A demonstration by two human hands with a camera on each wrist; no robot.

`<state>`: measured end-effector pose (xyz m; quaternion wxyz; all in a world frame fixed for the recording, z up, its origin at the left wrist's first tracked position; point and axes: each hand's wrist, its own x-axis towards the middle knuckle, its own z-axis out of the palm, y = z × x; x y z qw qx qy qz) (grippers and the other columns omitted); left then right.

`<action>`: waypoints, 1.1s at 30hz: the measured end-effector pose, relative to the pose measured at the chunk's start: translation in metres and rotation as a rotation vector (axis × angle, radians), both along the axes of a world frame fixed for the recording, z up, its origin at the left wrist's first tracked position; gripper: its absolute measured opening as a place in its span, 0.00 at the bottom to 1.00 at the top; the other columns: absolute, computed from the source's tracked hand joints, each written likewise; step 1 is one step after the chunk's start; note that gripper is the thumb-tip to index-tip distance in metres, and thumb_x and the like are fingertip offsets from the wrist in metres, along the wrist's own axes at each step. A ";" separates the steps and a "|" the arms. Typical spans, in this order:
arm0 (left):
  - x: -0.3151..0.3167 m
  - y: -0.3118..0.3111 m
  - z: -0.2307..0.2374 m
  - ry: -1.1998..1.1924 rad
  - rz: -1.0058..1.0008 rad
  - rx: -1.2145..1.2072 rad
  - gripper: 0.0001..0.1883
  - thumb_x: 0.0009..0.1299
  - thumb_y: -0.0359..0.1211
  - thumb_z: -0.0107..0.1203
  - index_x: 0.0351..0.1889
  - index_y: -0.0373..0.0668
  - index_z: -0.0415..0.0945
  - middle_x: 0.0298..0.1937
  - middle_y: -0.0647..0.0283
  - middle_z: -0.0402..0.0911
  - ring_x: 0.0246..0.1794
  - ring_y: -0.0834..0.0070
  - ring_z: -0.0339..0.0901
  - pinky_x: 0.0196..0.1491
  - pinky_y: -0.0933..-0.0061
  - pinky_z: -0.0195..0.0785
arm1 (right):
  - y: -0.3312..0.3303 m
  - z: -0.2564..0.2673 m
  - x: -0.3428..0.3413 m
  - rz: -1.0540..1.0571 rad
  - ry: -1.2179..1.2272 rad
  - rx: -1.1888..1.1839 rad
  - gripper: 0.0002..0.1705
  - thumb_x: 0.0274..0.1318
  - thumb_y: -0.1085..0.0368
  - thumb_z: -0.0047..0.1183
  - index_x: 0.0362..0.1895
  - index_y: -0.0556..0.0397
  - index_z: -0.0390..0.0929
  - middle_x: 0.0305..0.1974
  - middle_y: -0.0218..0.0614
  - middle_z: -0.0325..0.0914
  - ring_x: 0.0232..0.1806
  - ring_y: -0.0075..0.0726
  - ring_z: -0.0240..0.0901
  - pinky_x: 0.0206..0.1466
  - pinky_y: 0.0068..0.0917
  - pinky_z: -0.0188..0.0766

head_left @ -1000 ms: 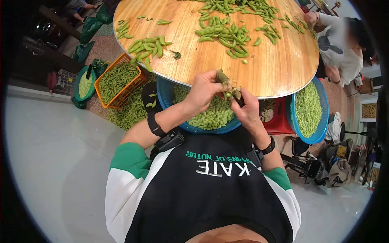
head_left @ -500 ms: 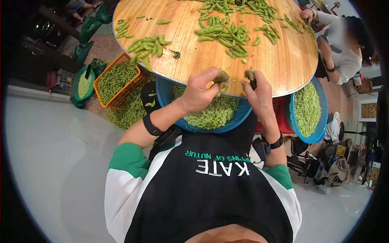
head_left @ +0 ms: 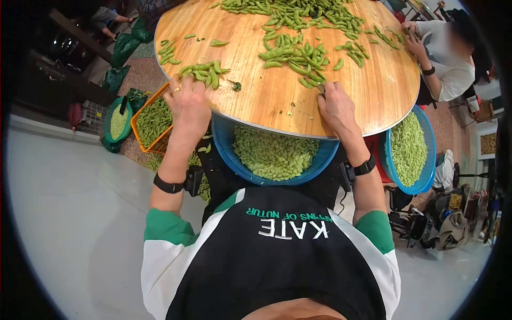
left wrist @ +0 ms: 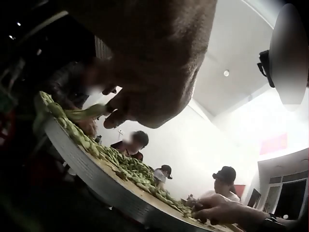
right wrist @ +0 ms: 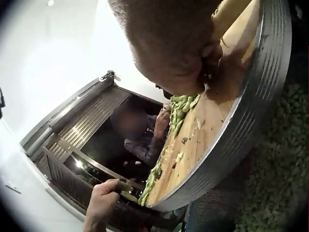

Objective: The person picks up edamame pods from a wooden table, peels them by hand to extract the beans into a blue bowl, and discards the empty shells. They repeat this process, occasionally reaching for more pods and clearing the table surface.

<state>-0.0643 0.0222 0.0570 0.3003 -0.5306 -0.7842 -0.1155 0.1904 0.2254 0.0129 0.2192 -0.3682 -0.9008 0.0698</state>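
Observation:
At the table's left edge my left hand (head_left: pixel 188 109) reaches palm down over a small heap of green bean pods (head_left: pixel 214 76). Its fingers pinch a pod (left wrist: pixel 87 113), seen in the left wrist view. My right hand (head_left: pixel 338 106) is low over the tabletop, just in front of the middle heap of pods (head_left: pixel 306 58). Between its thumb and fingers it holds a small dark object (head_left: pixel 321 89), mostly hidden by the fingers. Below the table's edge, a blue basin (head_left: pixel 224 141) holds shelled beans (head_left: pixel 274 152).
The round wooden table (head_left: pixel 250 101) has a metal rim. An orange crate (head_left: pixel 140 130) of pods stands at left, with a green basin (head_left: pixel 127 128) beyond. Another blue basin (head_left: pixel 431 160) of shelled beans stands right. A person (head_left: pixel 445 58) sits across at the right.
My hands worked together over the basin, then parted. The left moved left to the heap; the right moved forward onto the tabletop. The olive-green material at the left fingers is gone; small scraps lie on the table.

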 end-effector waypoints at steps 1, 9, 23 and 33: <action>-0.001 0.005 0.000 0.003 0.000 0.003 0.09 0.57 0.22 0.47 0.32 0.38 0.77 0.42 0.51 0.76 0.49 0.50 0.69 0.47 0.54 0.64 | 0.001 0.001 -0.001 0.014 -0.027 -0.001 0.10 0.49 0.68 0.51 0.37 0.58 0.70 0.34 0.50 0.72 0.37 0.58 0.71 0.38 0.46 0.70; 0.010 0.124 -0.037 -0.517 -0.625 0.005 0.08 0.60 0.25 0.49 0.37 0.35 0.75 0.39 0.47 0.75 0.41 0.50 0.72 0.46 0.57 0.67 | -0.065 0.037 0.015 0.316 -0.039 -0.333 0.11 0.49 0.68 0.50 0.37 0.60 0.68 0.33 0.53 0.71 0.39 0.61 0.70 0.40 0.47 0.69; 0.069 0.082 -0.024 -1.633 -0.617 -0.140 0.08 0.72 0.32 0.49 0.37 0.36 0.72 0.32 0.61 0.79 0.27 0.76 0.75 0.30 0.75 0.70 | -0.084 0.011 0.020 0.270 0.891 -1.368 0.20 0.68 0.65 0.38 0.62 0.55 0.63 0.34 0.32 0.72 0.24 0.19 0.64 0.22 0.16 0.63; 0.097 0.060 -0.028 -2.093 -0.754 -0.110 0.06 0.73 0.31 0.49 0.39 0.38 0.73 0.27 0.69 0.76 0.22 0.89 0.68 0.20 0.89 0.59 | -0.091 0.015 0.026 0.361 1.092 -1.604 0.14 0.68 0.63 0.39 0.51 0.58 0.66 0.34 0.37 0.71 0.22 0.21 0.59 0.18 0.16 0.57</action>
